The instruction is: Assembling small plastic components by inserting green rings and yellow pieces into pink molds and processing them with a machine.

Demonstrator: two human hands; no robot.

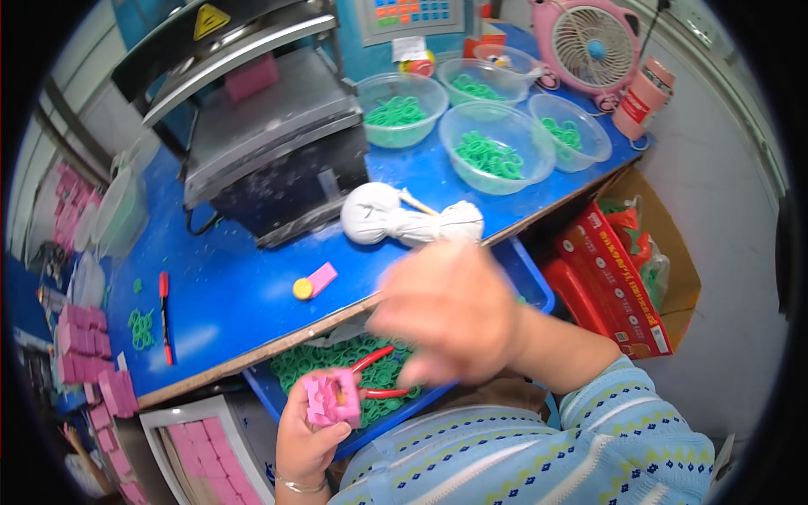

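Observation:
My left hand (305,438) is closed around a pink block (330,399) with a ragged hollow in its face. Two red handles (373,358) of a pliers-like tool stick out beside the block toward the right; the head of the tool is hidden, so I cannot tell whether the block or my hand holds it. My right hand (450,307) is smeared by motion over the table's front edge, apart from the block and to the right of the red handles. Beneath both hands, a blue tray (539,282) holds many small green rings (316,364).
A black press machine (278,181) stands on the blue table (227,286). Clear bowls (505,181) of green rings line the back right, near a pink fan (587,46). A white cloth bundle (412,223), a red-and-black marker (165,318) and pink blocks (84,341) lie around.

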